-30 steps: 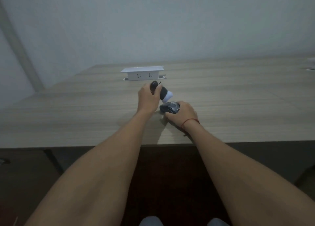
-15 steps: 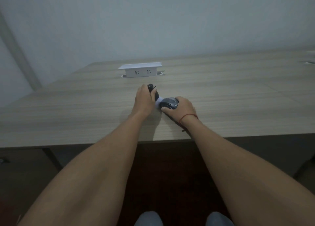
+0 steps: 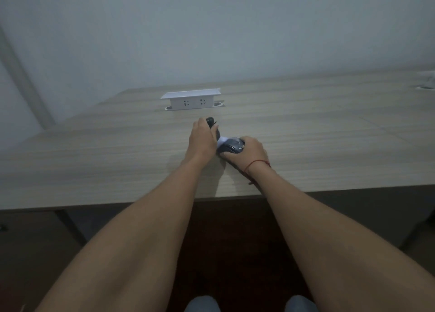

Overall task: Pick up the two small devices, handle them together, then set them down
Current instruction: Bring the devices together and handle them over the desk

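1. The room was dim, with a plain pale wall (image 3: 211,29) behind a wide wood-grain worktop (image 3: 94,161).
2. A white socket box (image 3: 191,100) stood further back on it.
3. The left hand (image 3: 203,140) had its grip clenched on the dark-and-white device (image 3: 213,125); the right hand (image 3: 253,150) was grasping the dark mouse-like device (image 3: 233,145). The two touched just above the worktop.
4. Handling together seemed in hand; setting down would call for lowering, then releasing.

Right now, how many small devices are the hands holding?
2. A dark handheld device with a white end is in the left hand; a dark mouse is under the right hand, both low over the table.
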Available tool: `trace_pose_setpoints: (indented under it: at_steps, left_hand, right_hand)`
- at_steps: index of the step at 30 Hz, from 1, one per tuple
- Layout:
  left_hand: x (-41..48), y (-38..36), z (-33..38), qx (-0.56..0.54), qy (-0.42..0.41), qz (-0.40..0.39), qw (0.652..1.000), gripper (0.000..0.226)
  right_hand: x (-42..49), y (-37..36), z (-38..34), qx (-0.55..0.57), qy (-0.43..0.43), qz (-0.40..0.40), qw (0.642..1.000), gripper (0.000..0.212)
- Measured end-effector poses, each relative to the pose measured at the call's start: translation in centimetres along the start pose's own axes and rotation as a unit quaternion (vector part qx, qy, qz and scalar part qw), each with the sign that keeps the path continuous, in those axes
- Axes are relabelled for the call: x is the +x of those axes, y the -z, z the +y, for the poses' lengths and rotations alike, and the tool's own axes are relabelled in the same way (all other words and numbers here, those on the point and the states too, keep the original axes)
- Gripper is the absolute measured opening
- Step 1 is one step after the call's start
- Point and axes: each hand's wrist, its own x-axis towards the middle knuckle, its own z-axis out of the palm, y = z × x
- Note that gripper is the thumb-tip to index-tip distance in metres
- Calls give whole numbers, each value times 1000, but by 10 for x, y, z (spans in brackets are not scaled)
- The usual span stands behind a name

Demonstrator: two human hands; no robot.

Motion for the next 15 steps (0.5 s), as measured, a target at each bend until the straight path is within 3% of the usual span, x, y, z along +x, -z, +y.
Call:
trace_pose_setpoints:
  at_steps: [5,15]
  left_hand:
    - [-2,-3,16,-85,-24,40,995,27]
    - [-10,-6,5,25,8,21,999,28]
  right_hand:
    - [2,-2,1,24,-9,1,1000,52]
    - [-1,3,1,45,-3,1,999,66]
